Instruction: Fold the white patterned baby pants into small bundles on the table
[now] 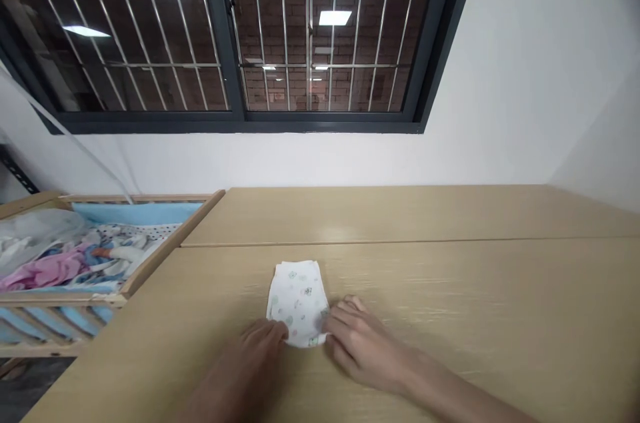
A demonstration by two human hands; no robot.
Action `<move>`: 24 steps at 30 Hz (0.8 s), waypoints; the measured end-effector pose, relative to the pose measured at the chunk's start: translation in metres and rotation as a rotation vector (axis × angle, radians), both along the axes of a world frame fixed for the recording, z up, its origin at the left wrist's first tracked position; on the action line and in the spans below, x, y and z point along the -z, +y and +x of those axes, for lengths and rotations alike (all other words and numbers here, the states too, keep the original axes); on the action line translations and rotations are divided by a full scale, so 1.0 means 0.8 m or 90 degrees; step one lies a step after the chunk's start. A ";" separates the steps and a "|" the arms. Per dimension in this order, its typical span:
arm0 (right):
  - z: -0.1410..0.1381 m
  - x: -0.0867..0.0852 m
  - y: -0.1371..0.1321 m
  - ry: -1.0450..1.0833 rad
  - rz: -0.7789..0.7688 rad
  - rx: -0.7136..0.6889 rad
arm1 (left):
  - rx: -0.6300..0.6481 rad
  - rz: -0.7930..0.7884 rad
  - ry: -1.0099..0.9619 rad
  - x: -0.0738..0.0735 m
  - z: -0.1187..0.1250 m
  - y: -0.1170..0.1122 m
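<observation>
A small folded white cloth [299, 299] with a faint green and grey print lies on the wooden table, narrower at its far end. What kind of cloth item it is, I cannot tell. At its near left corner, my left hand [260, 349] is closed, fingers pinching the edge; the hand is partly blurred. My right hand [357, 343] grips the near right edge with curled fingers, its fingertips partly hidden against the fabric.
The light wooden table [475, 316] spans the front, with a seam near its back. Left of it stands a wooden crib [173, 243] with blue lining, holding pink and white fabrics [60, 268] and a plastic bag [37, 229]. A barred window [240, 123] is behind.
</observation>
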State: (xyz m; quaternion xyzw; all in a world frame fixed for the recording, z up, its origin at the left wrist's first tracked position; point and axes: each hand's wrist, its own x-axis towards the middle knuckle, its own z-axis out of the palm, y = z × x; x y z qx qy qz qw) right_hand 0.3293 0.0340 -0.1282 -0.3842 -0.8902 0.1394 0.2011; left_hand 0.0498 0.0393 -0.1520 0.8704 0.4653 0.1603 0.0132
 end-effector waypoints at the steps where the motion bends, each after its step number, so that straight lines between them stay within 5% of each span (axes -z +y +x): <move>1: -0.001 -0.009 0.000 0.016 -0.019 0.015 | 0.001 -0.006 -0.006 -0.010 0.002 0.003; 5: -0.007 -0.037 0.033 0.088 -0.057 0.105 | -0.001 -0.031 -0.007 -0.061 0.015 0.037; 8: -0.015 -0.032 0.080 0.083 -0.053 0.203 | -0.037 -0.008 0.035 -0.082 0.034 0.080; 15: -0.025 0.015 0.142 -0.029 -0.058 0.315 | -0.114 0.012 0.059 -0.045 0.061 0.146; 20: -0.024 0.009 0.129 0.004 0.004 0.296 | -0.136 0.050 0.040 -0.032 0.074 0.121; 24: -0.034 0.009 0.117 -0.032 0.112 0.102 | -0.021 0.081 0.045 -0.007 0.092 0.090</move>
